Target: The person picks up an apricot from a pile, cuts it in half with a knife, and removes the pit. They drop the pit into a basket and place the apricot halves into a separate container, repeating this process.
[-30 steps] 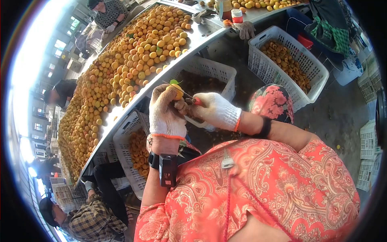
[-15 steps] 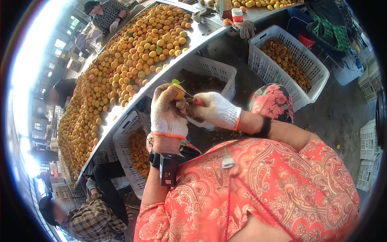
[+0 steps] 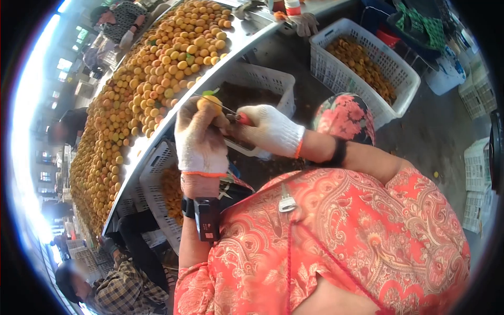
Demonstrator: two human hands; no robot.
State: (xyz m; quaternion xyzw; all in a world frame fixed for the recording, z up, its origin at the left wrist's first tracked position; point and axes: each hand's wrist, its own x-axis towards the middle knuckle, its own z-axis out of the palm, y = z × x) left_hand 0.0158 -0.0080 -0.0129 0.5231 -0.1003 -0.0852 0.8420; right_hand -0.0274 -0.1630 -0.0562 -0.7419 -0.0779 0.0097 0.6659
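My left hand (image 3: 198, 139), in a stained white work glove, is closed around a yellow-orange apricot (image 3: 209, 104). A green leaf (image 3: 211, 91) shows at the top of the fruit. In my gloved right hand (image 3: 273, 130) is a small knife (image 3: 243, 119) with a red handle. Its thin blade reaches left and lies against or just in front of the apricot; exact contact is hard to make out. Both hands are close together above a white plastic crate (image 3: 289, 100) with dark contents.
Whole apricots (image 3: 152, 79) cover much of the metal table (image 3: 247, 44) ahead and left. A white crate (image 3: 404, 100) of split apricots stands right, another crate (image 3: 152, 186) left. A co-worker in a plaid shirt (image 3: 126, 281) sits lower left; another person (image 3: 123, 23) is across the table.
Both hands appear a little farther left in the view, along with the surroundings. More of the apricot shows above the left fingers. Apricot and knife are still held.
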